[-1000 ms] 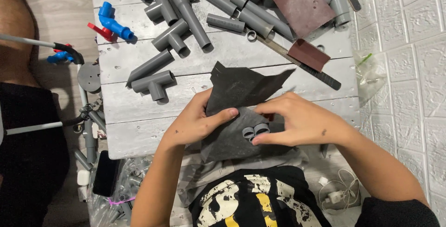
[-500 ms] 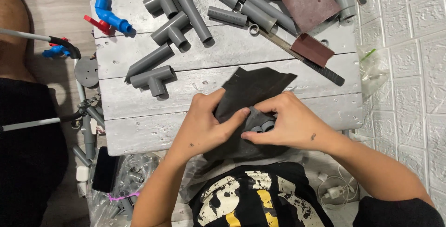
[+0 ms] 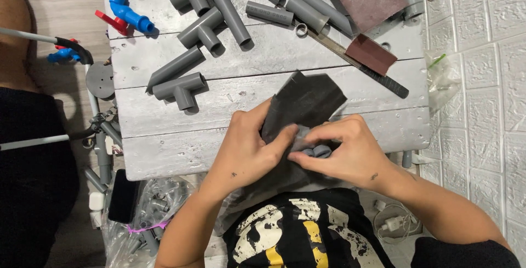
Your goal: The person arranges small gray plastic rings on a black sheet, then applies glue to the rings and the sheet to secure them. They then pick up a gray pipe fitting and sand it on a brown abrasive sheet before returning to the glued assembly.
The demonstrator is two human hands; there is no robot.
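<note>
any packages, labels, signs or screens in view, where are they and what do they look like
Clear plastic bag: on the floor left of the person, crumpled, grey pipe fittings inside.
Second clear bag: hanging off the table's right edge, crumpled, green bit at top.
Phone: beside the first bag, black rectangle, screen dark.

Grey plank table btwn white brick-pattern wall & wood floor.

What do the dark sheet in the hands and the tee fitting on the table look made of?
Dark sheet: likely abrasive paper or cloth, matte black, folding with soft creases. Tee fitting: probably PVC plastic, uniform grey with a smooth, slightly glossy moulded surface.
</note>
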